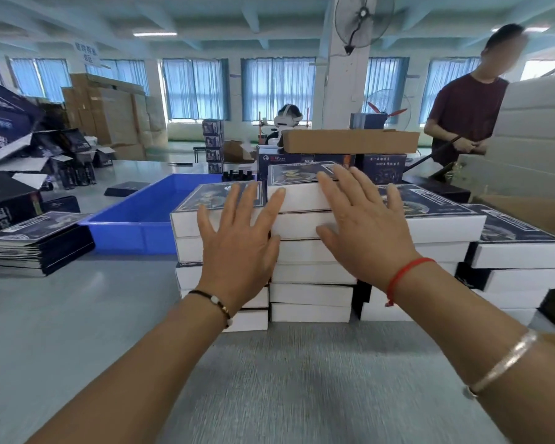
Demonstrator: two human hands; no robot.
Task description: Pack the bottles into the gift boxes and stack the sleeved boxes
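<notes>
Now squaring stacks | left hand flat, fingers straight, against left stack beside middle stack | right hand flat, spread on middle stack's top box, likely aligning edges | bottles behind middle stack | tray left

Count, table view
Hands: 2. Blue tray: 1. Stacks of sleeved boxes at front: 4. Fans: 2.
</notes>
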